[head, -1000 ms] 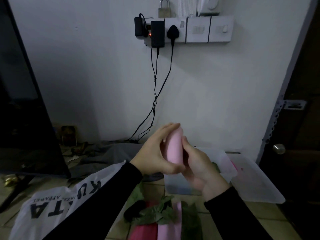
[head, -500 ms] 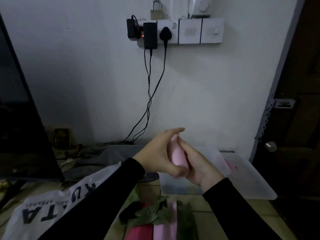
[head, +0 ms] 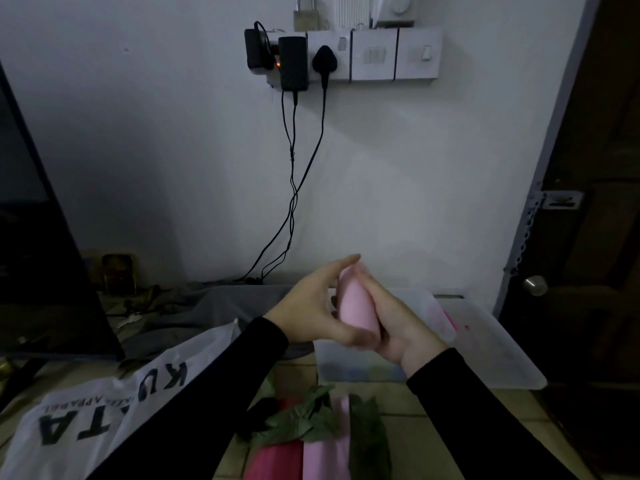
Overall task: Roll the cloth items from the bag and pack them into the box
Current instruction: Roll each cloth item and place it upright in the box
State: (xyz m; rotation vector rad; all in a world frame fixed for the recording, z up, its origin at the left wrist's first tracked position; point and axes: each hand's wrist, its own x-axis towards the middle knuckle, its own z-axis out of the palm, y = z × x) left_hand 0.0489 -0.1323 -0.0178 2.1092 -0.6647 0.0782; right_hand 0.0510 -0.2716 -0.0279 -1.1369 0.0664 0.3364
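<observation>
Both hands hold the pink cloth roll (head: 356,306) upright, its long axis tilted slightly: left hand (head: 311,306) wraps it from the left, right hand (head: 394,323) cups it from the right, each grip curled onto soft, smooth fabric. The translucent plastic box (head: 426,341) sits just below and behind, nearer the right hand. Crumpled green cloth (head: 304,420) and the white bag (head: 104,403) lie lower left.

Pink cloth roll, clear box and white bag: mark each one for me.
pink cloth roll (head: 356,308), head view, middle of the roll showing between both hands.
clear box (head: 360,370), head view, its near front wall.
white bag (head: 114,415), head view, the printed side with dark letters.
</observation>
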